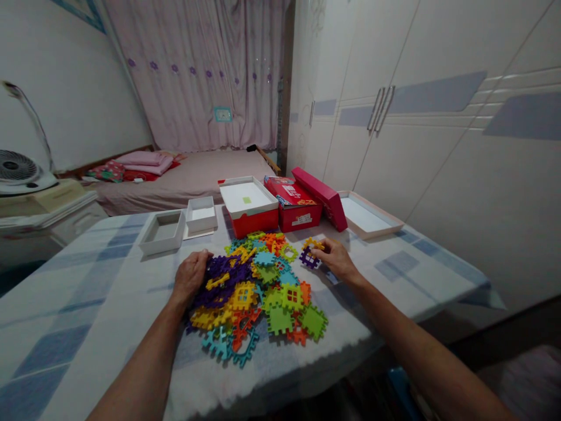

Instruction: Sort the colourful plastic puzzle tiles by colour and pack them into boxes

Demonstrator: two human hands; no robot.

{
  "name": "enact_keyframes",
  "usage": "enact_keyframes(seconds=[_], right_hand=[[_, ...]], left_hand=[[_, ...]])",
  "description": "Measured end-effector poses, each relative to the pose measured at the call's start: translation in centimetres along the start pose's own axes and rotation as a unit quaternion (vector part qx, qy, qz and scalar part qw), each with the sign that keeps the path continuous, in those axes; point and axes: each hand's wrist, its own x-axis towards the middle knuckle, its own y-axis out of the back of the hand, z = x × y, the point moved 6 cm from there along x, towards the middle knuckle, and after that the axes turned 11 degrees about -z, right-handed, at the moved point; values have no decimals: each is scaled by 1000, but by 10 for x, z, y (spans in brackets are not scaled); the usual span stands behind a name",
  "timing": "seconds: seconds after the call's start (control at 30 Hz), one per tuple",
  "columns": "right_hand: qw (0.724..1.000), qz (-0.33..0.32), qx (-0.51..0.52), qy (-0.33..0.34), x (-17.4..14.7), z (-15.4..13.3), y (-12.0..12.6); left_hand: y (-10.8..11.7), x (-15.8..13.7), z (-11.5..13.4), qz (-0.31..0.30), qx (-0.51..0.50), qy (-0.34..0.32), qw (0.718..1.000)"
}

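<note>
A heap of plastic interlocking building tiles (267, 273) in green, yellow, orange, blue and purple lies on the table in front of me. My left hand (190, 277) rests at the heap's left edge, cupped against the purple tiles (230, 275); its fingers look loosely bent and are partly hidden. To the right of the heap, my right hand (336, 257) is closed on a yellow tile (312, 242) with a purple tile (309, 259) just below it. Whether those two tiles are joined, I cannot tell. Green tiles (280, 320) and a blue ring-shaped tile (246, 349) lie nearest me.
Behind the heap stand a red box with a white tray-like top (249, 199), another red box (294, 204), a leaning red lid (322, 199) and a shallow white lid (370, 216). Two small boxes, one grey-white (162, 233) and one white (201, 214), are at the left. A checked cloth (118, 280) covers the table.
</note>
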Motion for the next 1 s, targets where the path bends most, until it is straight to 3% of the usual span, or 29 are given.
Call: enact_keyframes(seconds=[0.1, 0.23, 0.33, 0.53, 0.67, 0.73, 0.87, 1.0], right_hand=[[1000, -5, -20, 19, -14, -17, -14], [995, -82, -15, 64, -28, -44, -41], [993, -84, -30, 74, -26, -47, -41], [991, -20, -122, 45, -1, -15, -7], [962, 43, -268, 21, 13, 7, 17], [946, 40, -322, 26, 18, 15, 20], [922, -41, -384, 30, 21, 32, 12], [916, 5, -402, -5, 20, 37, 21]], left_hand=[[0, 0, 1, -5, 6, 4, 1000], [-1, 0, -2, -4, 2, 0, 1000], [-1, 2, -5, 1, -1, -7, 1000], [-2, 3, -7, -1, -1, 2, 1000], [-2, 2, -6, -3, -2, 8, 1000], [-2, 2, -5, -6, -3, 9, 1000], [-1, 0, 0, -6, 8, 11, 1000], [0, -1, 3, -3, 12, 7, 1000]])
